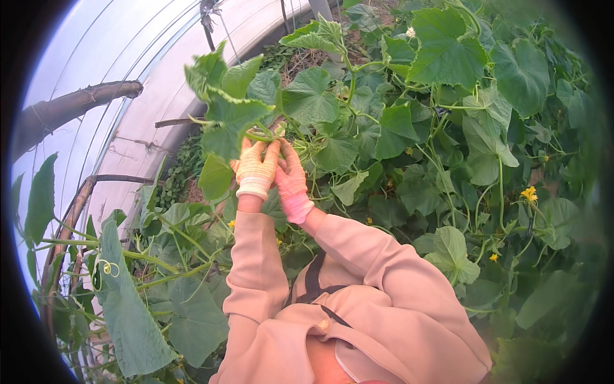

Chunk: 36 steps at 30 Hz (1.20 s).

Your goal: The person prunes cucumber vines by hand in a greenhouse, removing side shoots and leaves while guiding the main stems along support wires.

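Note:
My left hand (258, 165), in a pale yellow knitted glove, grips a green cucumber vine stem (259, 137) among broad leaves. Close against it is my right hand (292, 180), whose glove is orange and pink. Its fingertips reach the same stem, but what lies between those fingers is hidden. A large cucumber leaf (230, 120) hangs just above and left of my left hand, partly covering its fingertips. Another lobed leaf (309, 95) spreads above and right of my hands.
Dense cucumber foliage (422, 192) fills the right side, with yellow flowers (529, 194). On the left, plastic greenhouse sheeting (139, 110) curves past a thick wooden pole (81, 105). Long vine stems (153, 259) and a big drooping leaf (127, 307) cross the lower left.

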Tool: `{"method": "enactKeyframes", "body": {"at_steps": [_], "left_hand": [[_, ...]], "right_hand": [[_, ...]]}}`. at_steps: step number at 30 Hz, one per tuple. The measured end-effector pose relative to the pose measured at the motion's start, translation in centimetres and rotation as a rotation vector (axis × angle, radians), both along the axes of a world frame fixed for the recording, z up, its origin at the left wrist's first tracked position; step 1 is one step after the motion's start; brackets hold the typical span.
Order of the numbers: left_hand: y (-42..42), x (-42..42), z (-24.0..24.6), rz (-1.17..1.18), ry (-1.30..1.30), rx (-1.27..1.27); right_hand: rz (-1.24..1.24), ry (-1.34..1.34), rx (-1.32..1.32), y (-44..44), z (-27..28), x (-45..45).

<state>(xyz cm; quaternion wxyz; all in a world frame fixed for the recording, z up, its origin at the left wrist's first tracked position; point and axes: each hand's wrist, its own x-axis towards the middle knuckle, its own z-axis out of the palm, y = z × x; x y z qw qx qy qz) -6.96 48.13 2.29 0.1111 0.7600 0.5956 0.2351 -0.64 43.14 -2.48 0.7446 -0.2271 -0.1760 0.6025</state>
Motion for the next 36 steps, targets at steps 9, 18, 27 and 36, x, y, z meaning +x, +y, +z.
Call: {"method": "enactKeyframes", "body": {"at_steps": [9,18,27,36], "left_hand": [[0.8,-0.4,-0.9,-0.066,0.004,0.073],[1.0,-1.4,-1.1,-0.145,-0.188,0.113],[0.6,-3.2,-1.6,-0.02,-0.374,-0.125],[-1.2,-1.6,-0.5,-0.097,-0.268,-0.046]], "right_hand": [[0.002,0.138,0.097,-0.3,-0.8,0.3],[0.086,-0.219,0.054,-1.6,-2.8,1.9],[0.485,-1.509,-0.428,-5.7,-9.0,15.3],[-0.159,-1.593,0.124,-0.4,0.4,7.1]]}}
